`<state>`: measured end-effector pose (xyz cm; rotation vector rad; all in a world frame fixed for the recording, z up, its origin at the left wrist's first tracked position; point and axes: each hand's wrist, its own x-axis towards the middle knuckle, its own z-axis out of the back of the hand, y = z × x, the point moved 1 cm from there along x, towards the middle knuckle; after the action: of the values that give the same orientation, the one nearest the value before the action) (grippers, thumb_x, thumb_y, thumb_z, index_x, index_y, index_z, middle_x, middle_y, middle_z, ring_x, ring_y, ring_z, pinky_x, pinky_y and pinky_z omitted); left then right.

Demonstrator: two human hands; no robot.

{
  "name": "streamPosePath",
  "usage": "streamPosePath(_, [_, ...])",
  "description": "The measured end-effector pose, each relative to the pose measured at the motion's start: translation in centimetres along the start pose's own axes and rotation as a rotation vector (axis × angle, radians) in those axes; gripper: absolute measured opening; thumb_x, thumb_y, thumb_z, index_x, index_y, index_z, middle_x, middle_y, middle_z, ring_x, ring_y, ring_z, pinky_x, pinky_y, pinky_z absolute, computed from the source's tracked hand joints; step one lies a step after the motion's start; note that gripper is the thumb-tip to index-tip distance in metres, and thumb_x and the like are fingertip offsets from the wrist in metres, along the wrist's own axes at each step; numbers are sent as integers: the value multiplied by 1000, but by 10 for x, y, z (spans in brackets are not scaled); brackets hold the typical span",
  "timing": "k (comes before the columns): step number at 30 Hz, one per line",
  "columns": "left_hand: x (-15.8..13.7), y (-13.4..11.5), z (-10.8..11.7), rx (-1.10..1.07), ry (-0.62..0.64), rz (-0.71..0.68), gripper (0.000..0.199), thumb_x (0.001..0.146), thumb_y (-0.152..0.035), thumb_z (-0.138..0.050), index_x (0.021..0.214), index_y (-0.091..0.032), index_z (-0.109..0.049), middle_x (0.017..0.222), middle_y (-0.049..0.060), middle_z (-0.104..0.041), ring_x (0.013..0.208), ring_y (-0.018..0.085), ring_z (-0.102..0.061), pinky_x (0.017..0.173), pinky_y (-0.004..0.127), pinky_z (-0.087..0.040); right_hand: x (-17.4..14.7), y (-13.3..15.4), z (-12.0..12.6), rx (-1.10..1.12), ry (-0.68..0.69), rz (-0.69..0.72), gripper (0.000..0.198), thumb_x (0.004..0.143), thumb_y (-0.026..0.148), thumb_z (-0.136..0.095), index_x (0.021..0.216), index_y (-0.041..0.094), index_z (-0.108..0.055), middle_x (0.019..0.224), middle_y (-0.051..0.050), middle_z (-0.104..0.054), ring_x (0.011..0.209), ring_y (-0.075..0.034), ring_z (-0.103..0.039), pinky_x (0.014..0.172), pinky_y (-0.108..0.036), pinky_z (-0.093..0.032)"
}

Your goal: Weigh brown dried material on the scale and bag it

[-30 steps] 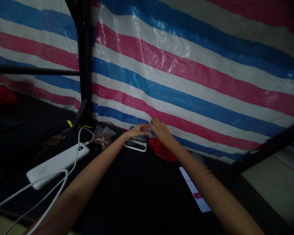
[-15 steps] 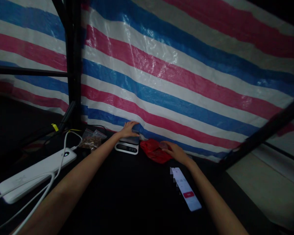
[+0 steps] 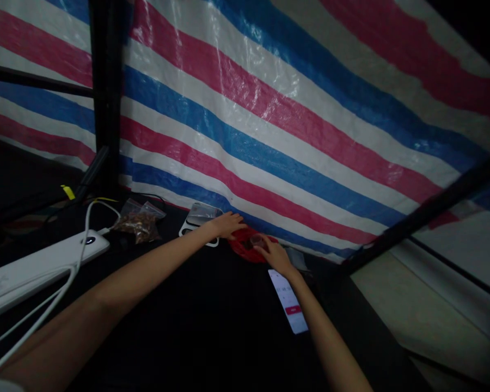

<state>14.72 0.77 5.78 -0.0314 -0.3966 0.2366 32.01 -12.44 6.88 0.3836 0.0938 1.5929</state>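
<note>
My left hand reaches out flat between a small white kitchen scale and a red plastic bag, its fingers stretched at the bag's far edge. My right hand hovers over the red bag and pinches a small clear container at its fingertips. The scale's platform looks bare. The light is dim, so the contents of the bag and the container stay unclear.
A lit phone lies under my right forearm. A clear bag of brown bits sits left of the scale. A white power block with white cables lies at the left. A striped tarp and a black post stand behind.
Both hands were together over the scale. My right hand carried the small clear container right to the red bag; my left hand left the scale and went to the bag's edge. The view swung right.
</note>
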Motion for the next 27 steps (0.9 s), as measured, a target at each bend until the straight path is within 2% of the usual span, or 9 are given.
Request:
streamPosePath(3, [9, -1, -7, -31, 17, 92, 43, 68, -22, -62, 110, -18, -51, 105, 12, -56, 96, 24, -51, 80, 31, -37, 7, -6, 2, -103, -52, 69, 38, 81, 38, -48, 114, 22, -47, 112, -8, -55, 105, -21, -49, 89, -38, -37])
streamPosePath(7, [17, -4, -13, -130, 38, 199, 15, 76, -21, -51, 86, -15, -61, 91, 12, -61, 89, 24, -56, 77, 32, -40, 13, -9, -1, -100, 30, 173, 29, 84, 33, -43, 107, 16, -48, 107, -10, -55, 102, -19, -50, 88, -34, -37])
streamPosePath(10, [21, -2, -17, -323, -73, 379, 16, 78, -24, -49, 82, -15, -61, 88, 12, -62, 88, 26, -57, 79, 34, -40, 12, -5, -4, -137, 130, 155, 29, 87, 31, -38, 110, 16, -45, 108, -11, -55, 97, -18, -54, 82, -31, -40])
streamPosePath(12, [24, -3, -24, -442, -142, 473, 21, 81, -27, -44, 86, -15, -60, 89, 11, -62, 89, 25, -57, 79, 35, -40, 10, -2, -5, -263, 143, 89, 34, 87, 33, -37, 118, 16, -39, 111, -13, -54, 95, -21, -56, 79, -31, -41])
streamPosePath(15, [32, -9, -37, -533, -176, 531, 32, 87, -31, -32, 90, -15, -59, 90, 10, -63, 85, 22, -58, 76, 32, -42, 10, 0, -6, -492, 133, 5, 42, 88, 37, -34, 124, 15, -31, 109, -15, -54, 93, -24, -57, 76, -33, -42])
streamPosePath(19, [38, -20, -53, -609, -257, 626, 37, 89, -28, -24, 94, -13, -58, 91, 8, -62, 85, 18, -56, 78, 29, -42, 15, 1, -8, -737, 156, -19, 39, 88, 35, -32, 123, 16, -32, 107, -14, -54, 88, -22, -57, 70, -32, -43])
streamPosePath(23, [29, -31, -69, -589, -366, 796, 33, 87, -24, -28, 99, -13, -56, 106, 13, -53, 103, 22, -47, 90, 36, -35, 28, 2, -8, -915, 124, 173, 28, 87, 17, -34, 111, 20, -47, 117, -13, -47, 92, -22, -52, 63, -28, -42])
streamPosePath(25, [20, -35, -79, -621, -476, 882, 30, 85, -23, -33, 101, -14, -56, 111, 12, -50, 108, 22, -43, 93, 38, -33, 38, 3, -8, -962, 128, 270, 28, 85, 11, -35, 105, 19, -52, 117, -12, -47, 91, -21, -51, 62, -27, -41])
streamPosePath(27, [13, -39, -89, -698, -607, 894, 28, 83, -22, -35, 102, -15, -56, 113, 11, -48, 109, 21, -42, 96, 36, -30, 47, 1, -9, -993, 146, 334, 28, 83, 7, -35, 100, 17, -55, 110, -13, -52, 87, -20, -53, 62, -27, -40])
